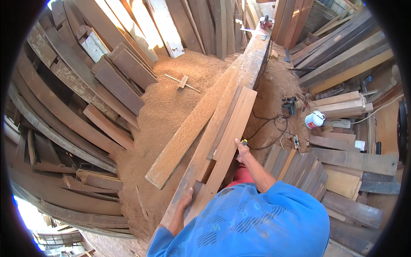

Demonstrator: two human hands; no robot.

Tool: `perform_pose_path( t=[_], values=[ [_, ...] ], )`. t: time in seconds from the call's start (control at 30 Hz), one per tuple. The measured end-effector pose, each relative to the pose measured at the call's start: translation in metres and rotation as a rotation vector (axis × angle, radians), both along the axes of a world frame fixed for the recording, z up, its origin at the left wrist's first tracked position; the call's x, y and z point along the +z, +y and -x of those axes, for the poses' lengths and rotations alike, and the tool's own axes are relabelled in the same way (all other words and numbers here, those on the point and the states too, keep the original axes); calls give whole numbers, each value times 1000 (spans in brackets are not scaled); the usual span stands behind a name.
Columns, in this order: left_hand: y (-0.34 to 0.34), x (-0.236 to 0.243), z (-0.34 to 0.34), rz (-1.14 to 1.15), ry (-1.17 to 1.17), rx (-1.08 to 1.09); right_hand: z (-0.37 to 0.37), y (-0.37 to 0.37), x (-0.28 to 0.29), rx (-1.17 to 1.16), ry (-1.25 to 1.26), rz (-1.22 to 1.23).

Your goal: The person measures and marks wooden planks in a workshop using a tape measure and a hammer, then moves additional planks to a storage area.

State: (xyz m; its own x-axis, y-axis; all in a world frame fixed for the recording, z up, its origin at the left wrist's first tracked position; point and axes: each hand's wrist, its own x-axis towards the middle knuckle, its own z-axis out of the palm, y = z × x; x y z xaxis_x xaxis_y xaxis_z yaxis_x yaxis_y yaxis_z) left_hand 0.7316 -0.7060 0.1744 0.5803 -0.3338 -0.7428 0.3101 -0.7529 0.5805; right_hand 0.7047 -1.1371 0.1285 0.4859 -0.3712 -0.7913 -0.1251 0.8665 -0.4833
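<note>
A long reddish-brown plank [201, 160] lies lengthwise before me. Along its right side is a smooth, lighter board [233, 132], with a darker strip [227, 122] of wood between them. My right hand [242, 152] is at the right edge of the lighter board, closed around a small yellow-and-black tape measure [244, 142]; its thumb reaches onto the board. Nearer to me, my left hand [184, 200] rests over the plank, closed against a short dark board [195, 193]. Its fingertips are partly hidden. A dark gap separates this short board from the strip.
A sawdust-covered beam [184, 132] stands left of the planks. A red power tool [266, 22] sits at the far end. Cables [274, 124] cross the sawdust at right, near a white bucket [314, 119]. Stacked boards [120, 81] line both sides. A wooden cross-piece [183, 82] lies on sawdust.
</note>
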Motion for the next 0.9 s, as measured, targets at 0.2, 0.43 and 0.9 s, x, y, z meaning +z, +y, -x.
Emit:
perform_pose_path(
  t=[0.2, 0.43, 0.9],
  values=[
    [-78, 38, -55, -140, -34, -40, -63, -58, 52, -81, 17, 30],
    [-203, 53, -116, 31, -178, -47, -120, -182, 67, -94, -103, 208],
    [-265, 38, -50, -520, -925, -56, -133, -184, 70, 1001, 425, 1835]
  ],
)
